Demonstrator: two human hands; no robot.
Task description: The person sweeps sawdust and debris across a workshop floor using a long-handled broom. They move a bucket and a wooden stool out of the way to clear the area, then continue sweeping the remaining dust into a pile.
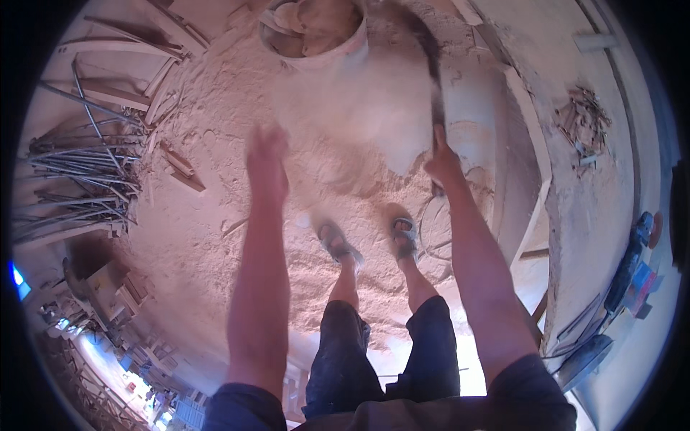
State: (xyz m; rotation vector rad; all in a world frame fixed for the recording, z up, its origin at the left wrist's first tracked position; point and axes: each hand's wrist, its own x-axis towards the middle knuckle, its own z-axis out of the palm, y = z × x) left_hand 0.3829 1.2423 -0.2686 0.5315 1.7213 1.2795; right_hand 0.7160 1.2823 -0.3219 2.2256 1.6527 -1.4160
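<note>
Two bare forearms [260, 309] reaching up from the lower edge, well apart, roughly parallel to the legs. Left hand [268, 159] raised over the dusty floor [208, 244], blurred at the fingers; cannot tell whether spread or curled, nor whether anything sits in it. Right hand [443, 167] farther to the right, wrist nearly in line with the forearm, fingers wrapped around one dark curved length [435, 79].

As for that length: long, slim, near black, blurred along its upper part; rising almost straight from the right fist, then bending leftward toward the top edge, to the right of the bucket [332, 62]. Exact kind impossible to tell. Just left of it, a pale haze of dust [388, 93], partly veiling the floor.

By count: one whitish round bucket, holding pale and brownish material [327, 25]; two open sandals [405, 237], one on each foot; one pair of dark shorts [343, 355]; one bundle of thin rods [83, 172] on the left, too crowded to number; one small heap of scraps [583, 126] on the pale surface [596, 194] at right; one dark elongated tool [624, 273] farther down that same surface.
</note>
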